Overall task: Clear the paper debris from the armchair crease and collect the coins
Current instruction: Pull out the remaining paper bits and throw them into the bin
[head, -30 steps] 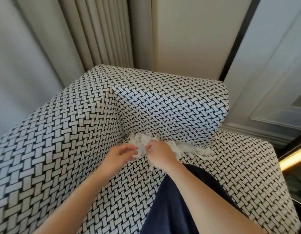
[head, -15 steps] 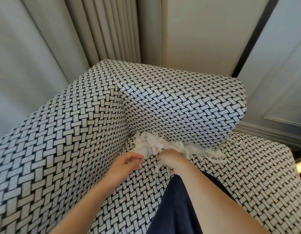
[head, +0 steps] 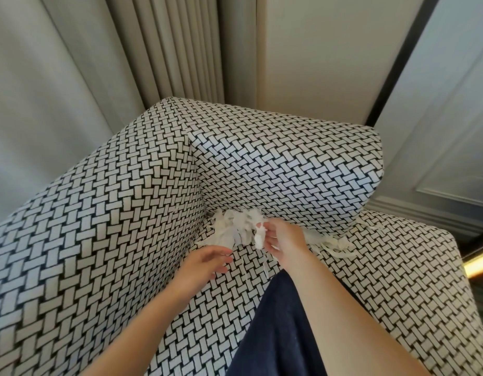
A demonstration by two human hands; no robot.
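Paper debris (head: 235, 229) lies in armchair (head: 126, 240) crease, pinched by right hand (head: 285, 240).

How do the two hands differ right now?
The right hand pinches paper shreds; the left hand holds nothing, its fingers relaxed. The right hand is up at the armchair crease; the left hand is nearer the person, beside the shreds. Both are bare.

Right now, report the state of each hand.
Left hand: open, holding nothing.
Right hand: pinching paper.
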